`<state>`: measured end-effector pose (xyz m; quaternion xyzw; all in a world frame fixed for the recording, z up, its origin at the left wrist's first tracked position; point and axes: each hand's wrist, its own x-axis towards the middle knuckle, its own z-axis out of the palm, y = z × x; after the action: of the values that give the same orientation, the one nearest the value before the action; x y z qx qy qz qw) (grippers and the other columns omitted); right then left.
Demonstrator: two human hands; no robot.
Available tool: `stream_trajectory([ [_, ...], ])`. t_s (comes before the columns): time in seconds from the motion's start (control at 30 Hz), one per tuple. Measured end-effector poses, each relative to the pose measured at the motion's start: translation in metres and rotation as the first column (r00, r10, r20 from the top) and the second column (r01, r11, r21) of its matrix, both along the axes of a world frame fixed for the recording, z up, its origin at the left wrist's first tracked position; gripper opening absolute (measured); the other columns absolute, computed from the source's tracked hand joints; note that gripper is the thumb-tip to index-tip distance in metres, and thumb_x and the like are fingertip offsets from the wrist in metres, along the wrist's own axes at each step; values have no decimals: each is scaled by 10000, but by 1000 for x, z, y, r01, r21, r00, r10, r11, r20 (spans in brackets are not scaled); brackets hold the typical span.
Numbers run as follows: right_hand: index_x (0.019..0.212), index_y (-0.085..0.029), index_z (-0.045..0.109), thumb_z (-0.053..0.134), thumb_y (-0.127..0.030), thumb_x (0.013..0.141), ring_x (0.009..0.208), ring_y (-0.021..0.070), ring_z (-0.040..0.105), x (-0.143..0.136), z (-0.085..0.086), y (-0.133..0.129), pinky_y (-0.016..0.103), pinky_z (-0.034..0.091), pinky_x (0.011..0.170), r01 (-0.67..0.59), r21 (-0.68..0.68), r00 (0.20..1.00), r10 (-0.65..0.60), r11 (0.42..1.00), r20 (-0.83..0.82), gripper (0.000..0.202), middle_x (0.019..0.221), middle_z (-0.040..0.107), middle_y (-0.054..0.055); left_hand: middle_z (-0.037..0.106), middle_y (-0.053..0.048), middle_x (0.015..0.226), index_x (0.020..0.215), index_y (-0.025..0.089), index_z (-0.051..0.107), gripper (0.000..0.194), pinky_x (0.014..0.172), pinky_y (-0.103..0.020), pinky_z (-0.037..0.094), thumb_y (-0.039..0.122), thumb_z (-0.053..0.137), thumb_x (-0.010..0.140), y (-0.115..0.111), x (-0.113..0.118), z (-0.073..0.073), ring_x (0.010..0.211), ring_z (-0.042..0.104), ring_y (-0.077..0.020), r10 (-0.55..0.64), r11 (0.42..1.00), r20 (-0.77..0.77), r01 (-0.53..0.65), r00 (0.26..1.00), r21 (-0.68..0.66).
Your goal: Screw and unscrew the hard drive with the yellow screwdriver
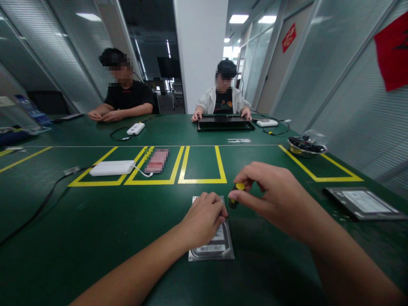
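A silver hard drive [213, 251] with white labels lies flat on the green table, its middle covered by my left hand [205, 219]. The fingers of that hand are bent and pressed together at the drive's right edge. In my right hand [266, 189] is a screwdriver [235, 199] with a black and yellow handle, gripped between thumb and fingers. It leans with its shaft pointing down to the drive's right edge, close beside my left fingertips. Whether the tip sits on a screw is hidden.
Another drive [366, 204] lies at the right. A metal bowl [307, 146] of dark parts stands behind it. Yellow tape marks, a white power bank [112, 168] and a cabled phone [157, 160] are ahead. Across the table, one person holds a black tray [226, 123]; another sits left.
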<state>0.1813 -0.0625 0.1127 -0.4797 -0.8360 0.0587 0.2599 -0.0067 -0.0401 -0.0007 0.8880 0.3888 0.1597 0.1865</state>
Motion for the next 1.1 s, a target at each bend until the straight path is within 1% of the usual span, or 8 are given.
stream_trajectory([
  [0.17,886,-194,664,671,-217,844,751,135,554,0,0,0,262,393,656,-12,-2,1000,12,1000,4,49,832,618,3,548,-22,1072,959,223,598,116,824,-362,380,152,577,870,0,0,0,993,464,-223,1,1000,-11,-1,1000,1],
  [0.3,1001,-209,681,630,-163,857,807,140,608,0,1,-2,255,453,715,-42,-6,999,42,999,-22,160,922,672,14,546,-24,1102,977,231,600,137,834,-372,385,147,567,874,0,0,-1,1007,460,-228,-4,1000,-1,4,1000,-6],
  [0.47,1078,-213,675,563,-119,878,944,159,644,2,0,-3,284,502,853,-87,0,996,87,996,-35,247,1059,700,23,548,-25,1095,974,230,598,136,834,-376,392,143,555,879,1,0,-1,1017,459,-234,-10,1000,-10,10,1000,-4],
  [0.6,1114,-195,671,522,-111,898,1114,168,607,5,-2,-1,312,452,1006,-161,39,986,162,986,-34,276,1193,672,30,549,-30,1091,964,222,596,133,837,-379,393,135,562,869,0,0,0,1020,457,-242,-14,1000,-29,14,999,8],
  [0.7,1096,-200,671,508,-95,908,1074,160,614,5,-2,0,299,467,966,-167,35,985,169,985,-31,270,1148,680,27,549,-30,1087,956,219,595,118,833,-377,391,138,554,879,0,0,1,1016,458,-240,-13,1000,-26,13,1000,6],
  [0.87,941,-211,685,607,-161,888,855,157,608,2,0,0,277,469,743,-109,9,994,108,994,5,107,964,663,29,545,-30,1083,951,216,594,108,835,-375,385,145,550,883,-1,1,2,1010,455,-236,-10,1000,-29,11,1000,7],
  [0.93,918,-205,690,637,-191,877,803,149,596,1,0,0,271,454,694,-82,13,997,82,997,8,69,930,651,29,545,-34,1085,952,215,597,108,837,-375,384,148,551,881,-1,1,2,1010,455,-236,-10,1000,-33,10,999,2],
  [1.1,1073,-185,673,550,-134,904,958,160,611,3,-2,-1,285,473,843,-133,49,991,133,990,5,215,1076,665,47,545,-34,1083,947,214,598,96,827,-373,389,156,549,889,-1,1,3,1018,458,-237,-5,1000,-41,5,999,3],
])
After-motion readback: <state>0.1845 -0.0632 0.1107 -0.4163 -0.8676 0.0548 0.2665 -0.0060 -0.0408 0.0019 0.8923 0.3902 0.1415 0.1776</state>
